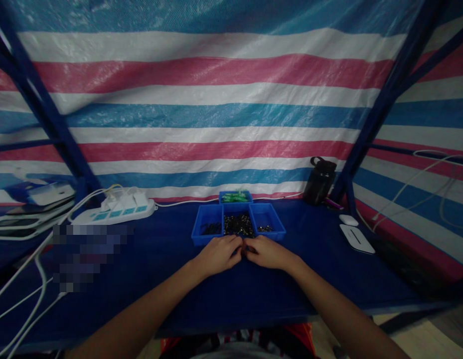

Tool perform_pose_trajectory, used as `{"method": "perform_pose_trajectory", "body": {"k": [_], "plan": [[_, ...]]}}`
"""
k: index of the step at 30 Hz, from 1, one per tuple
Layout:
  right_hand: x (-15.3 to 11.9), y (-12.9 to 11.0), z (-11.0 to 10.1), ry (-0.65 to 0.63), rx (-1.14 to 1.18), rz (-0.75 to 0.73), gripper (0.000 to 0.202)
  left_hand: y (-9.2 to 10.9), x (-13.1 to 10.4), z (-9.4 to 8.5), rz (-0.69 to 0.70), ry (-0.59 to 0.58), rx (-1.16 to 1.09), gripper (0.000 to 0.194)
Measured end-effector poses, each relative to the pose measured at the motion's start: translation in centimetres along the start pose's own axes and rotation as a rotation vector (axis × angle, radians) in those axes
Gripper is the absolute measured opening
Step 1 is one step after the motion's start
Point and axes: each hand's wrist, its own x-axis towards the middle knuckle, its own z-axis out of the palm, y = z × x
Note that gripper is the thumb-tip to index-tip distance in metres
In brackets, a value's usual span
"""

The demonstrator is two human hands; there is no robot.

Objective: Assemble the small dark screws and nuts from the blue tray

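Note:
My left hand [221, 255] and my right hand [267, 252] meet fingertip to fingertip just in front of the blue bins. Both are closed in a pinch, and whatever sits between the fingers is too small and dark to make out. The middle blue bin [237, 236] holds a heap of small dark, shiny pieces [237, 224]. In the left blue bin [206, 213] lie some dark, thin pieces [212, 229]. A few small metallic pieces [264, 228] rest at the near end of the right blue bin [266, 213]. Behind them, a smaller blue bin [220, 197] contains green pieces [234, 197].
A white power strip [115, 215] with plugs and cables stands at the left on the blue table [171, 279]. Stacked devices [25, 219] lie farther left. At the right are a black bottle [319, 180], a white flat box [357, 238] and a small white case [348, 220].

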Motion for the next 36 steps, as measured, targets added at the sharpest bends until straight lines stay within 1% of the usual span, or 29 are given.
{"method": "perform_pose_trajectory", "body": {"k": [6,10,15,25,36], "plan": [[-0.01,-0.14,-0.22,0.021,0.030,0.000,0.012,-0.45,0.02,0.59,-0.021,-0.039,0.032,0.010],[0.08,0.03,-0.11,0.032,0.018,-0.018,0.020,-0.75,0.06,0.77,-0.008,-0.037,0.031,0.011],[0.19,0.17,-0.01,0.010,-0.020,-0.009,0.025,-0.86,0.05,0.91,0.000,-0.033,0.035,0.015],[0.16,-0.11,-0.24,0.023,0.004,0.013,0.013,-0.80,0.01,0.98,-0.042,-0.110,0.073,0.017],[0.14,0.45,0.08,0.012,0.059,0.030,0.010,-0.81,-0.02,0.85,-0.077,-0.097,0.060,0.013]]}}
